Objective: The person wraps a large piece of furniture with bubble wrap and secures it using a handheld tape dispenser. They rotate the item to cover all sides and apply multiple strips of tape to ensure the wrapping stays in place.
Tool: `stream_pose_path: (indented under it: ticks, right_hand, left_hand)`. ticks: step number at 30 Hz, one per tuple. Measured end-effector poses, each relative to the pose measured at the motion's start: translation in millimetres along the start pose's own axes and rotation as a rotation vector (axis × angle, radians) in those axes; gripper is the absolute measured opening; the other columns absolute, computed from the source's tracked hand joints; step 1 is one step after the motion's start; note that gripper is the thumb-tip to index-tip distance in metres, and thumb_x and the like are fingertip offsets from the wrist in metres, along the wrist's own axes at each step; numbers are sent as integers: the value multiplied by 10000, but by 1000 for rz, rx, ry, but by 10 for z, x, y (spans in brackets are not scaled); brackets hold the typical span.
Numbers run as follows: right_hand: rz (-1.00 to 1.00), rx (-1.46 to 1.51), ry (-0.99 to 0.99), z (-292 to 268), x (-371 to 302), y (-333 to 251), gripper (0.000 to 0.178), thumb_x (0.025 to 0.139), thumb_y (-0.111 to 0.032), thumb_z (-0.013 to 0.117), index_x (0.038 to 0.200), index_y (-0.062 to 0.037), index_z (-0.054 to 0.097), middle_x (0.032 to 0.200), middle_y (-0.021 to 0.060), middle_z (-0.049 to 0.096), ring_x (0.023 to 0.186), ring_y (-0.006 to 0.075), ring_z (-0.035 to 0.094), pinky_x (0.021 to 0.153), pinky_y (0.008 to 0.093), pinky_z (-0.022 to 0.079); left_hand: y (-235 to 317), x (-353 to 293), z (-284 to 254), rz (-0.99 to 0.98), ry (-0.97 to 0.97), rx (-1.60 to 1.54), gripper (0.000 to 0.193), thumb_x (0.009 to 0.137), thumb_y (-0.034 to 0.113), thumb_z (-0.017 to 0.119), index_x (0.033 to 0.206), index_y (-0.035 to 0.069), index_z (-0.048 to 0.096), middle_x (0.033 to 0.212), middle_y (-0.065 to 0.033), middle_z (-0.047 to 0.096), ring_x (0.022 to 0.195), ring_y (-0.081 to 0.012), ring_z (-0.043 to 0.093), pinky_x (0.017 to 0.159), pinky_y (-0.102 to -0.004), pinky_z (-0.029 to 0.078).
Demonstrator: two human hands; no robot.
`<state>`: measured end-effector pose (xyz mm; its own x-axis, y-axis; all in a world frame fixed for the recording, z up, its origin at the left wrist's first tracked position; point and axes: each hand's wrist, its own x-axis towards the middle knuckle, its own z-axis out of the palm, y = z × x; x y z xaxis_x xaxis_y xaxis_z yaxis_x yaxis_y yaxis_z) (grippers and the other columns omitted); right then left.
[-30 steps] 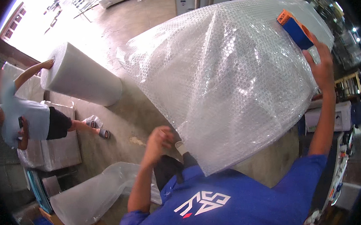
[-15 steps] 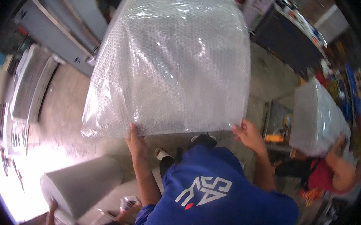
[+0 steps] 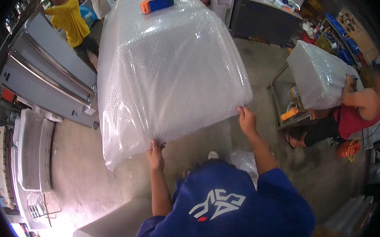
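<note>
Clear bubble wrap (image 3: 174, 75) drapes over a large boxy object in front of me, its loose near edge hanging toward my body. My left hand (image 3: 156, 155) pinches that edge left of the middle, gathering the film into folds. At the right corner, my right hand (image 3: 246, 114) grips the edge between thumb and fingers. A loose flap of the wrap hangs down left of my left hand. On top of the wrapped object lies an orange and blue tape dispenser-like item (image 3: 157, 3), its exact kind unclear.
A big foam-like roll (image 3: 112, 229) lies at lower left. Grey panels with metal bars (image 3: 48, 77) stand at the left. On the right, a person in a red top (image 3: 361, 111) handles another wrapped box (image 3: 317, 76) on a metal frame (image 3: 281, 94). A person in yellow (image 3: 71, 21) stands far left.
My view has turned and shifted, showing more of the right side and the far end. Both hands keep hold of the wrap's edge, which now slants up to the right.
</note>
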<state>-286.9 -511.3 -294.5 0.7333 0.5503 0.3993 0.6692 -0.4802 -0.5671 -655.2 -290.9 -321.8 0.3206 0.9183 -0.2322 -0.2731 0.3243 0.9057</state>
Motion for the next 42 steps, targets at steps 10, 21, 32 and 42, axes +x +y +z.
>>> stream_pose_path:
  ticks: [10,21,32,42]
  right_hand:
    - [65,179,-86,-280,155,-34,403,1003,-317,675,793,14,584,621,149,566,560,240,570,565,405,447]
    - [-525,101,216,-169,3743,-2125,251,964,-211,712,897,7,608,806,124,632,723,220,607,663,360,485]
    - [-590,-519,-93,1104,5764,-2529,577,917,-375,745,1341,-33,553,1335,184,588,1317,343,508,1128,565,306]
    - [-215,372,-70,-1254,3138,-1637,531,817,-374,870,1114,1,638,911,112,717,797,226,701,730,377,568]
  left_hand:
    - [-16,140,-282,19,-156,310,425,1033,374,628,1111,-42,665,1054,-114,679,961,-224,651,884,-402,543]
    - [-19,389,-290,-151,-437,297,364,1004,300,681,1150,-33,708,1119,-114,728,1062,-223,660,950,-377,518]
    - [44,810,717,-318,-429,573,543,895,463,795,1164,0,702,1178,-184,705,1092,-298,645,977,-418,501]
    - [1258,795,1163,-321,-837,1029,506,967,464,678,1152,-2,741,1105,-155,749,1094,-303,680,1016,-419,498]
